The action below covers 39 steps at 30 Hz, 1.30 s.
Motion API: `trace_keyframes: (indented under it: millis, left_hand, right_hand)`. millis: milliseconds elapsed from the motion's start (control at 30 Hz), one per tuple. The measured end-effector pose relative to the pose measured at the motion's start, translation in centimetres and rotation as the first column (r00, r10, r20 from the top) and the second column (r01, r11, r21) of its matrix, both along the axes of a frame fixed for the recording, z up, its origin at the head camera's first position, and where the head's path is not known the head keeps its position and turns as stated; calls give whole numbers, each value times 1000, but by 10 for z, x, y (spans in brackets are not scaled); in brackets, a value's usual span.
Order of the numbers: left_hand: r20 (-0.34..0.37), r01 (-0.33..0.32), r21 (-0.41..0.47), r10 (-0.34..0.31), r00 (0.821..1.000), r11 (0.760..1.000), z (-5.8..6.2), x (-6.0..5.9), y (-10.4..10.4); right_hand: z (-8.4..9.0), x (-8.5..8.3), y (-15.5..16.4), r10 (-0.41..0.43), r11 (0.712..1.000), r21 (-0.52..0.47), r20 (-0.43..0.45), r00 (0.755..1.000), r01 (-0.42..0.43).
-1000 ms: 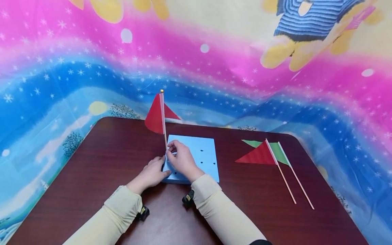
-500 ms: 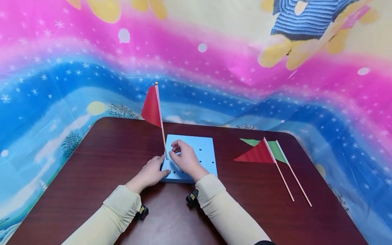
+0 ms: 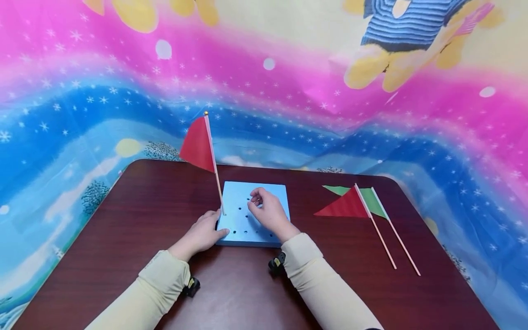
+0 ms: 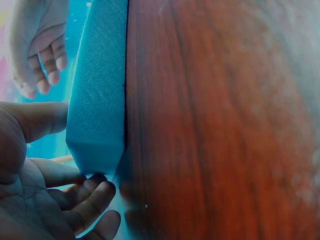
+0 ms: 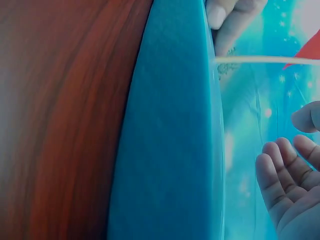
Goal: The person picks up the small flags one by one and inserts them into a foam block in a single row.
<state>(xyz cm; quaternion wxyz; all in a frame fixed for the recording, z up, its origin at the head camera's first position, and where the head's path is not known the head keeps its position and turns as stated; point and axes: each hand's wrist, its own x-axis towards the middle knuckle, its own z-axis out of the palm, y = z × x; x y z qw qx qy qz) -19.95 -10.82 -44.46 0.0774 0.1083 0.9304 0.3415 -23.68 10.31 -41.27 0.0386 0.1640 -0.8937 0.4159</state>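
Note:
A light-blue foam board [image 3: 231,192] with several small holes lies on the table. At its left edge stands a red pennant flag [image 3: 200,145], its stick [image 3: 220,190] in a hole and leaning to the left. My left hand [image 3: 202,233] grips the board's near left corner, thumb on top and fingers along the side, as the left wrist view also shows. Over the board hovers my right hand [image 3: 270,210], fingers loosely bent, with nothing between them. In the right wrist view that hand [image 5: 295,185] is apart from both board and stick.
On the right of the dark wooden table [image 3: 165,197] lie a red flag [image 3: 348,205] and a green flag [image 3: 374,204], partly overlapping, sticks toward the front. A colourful printed backdrop [image 3: 288,114] hangs behind the table.
My right hand has let go of the red flag's stick and moved right, over the board. The flag now leans further left. My left hand has stayed on the board.

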Motion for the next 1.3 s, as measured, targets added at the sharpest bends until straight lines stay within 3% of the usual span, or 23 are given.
trace_keyframes:
  millis: [367, 1300]
  left_hand:
    - [-5, 22, 2, -22, 1000, 1000, -1, 3, 0]
    - [-1, 28, 15, -28, 1000, 999, 2, 4, 1]
  right_hand:
    - [-7, -6, 30, -90, 995, 43, -29, 996, 91]
    - [-15, -7, 97, -190, 975, 114, -13, 982, 190]
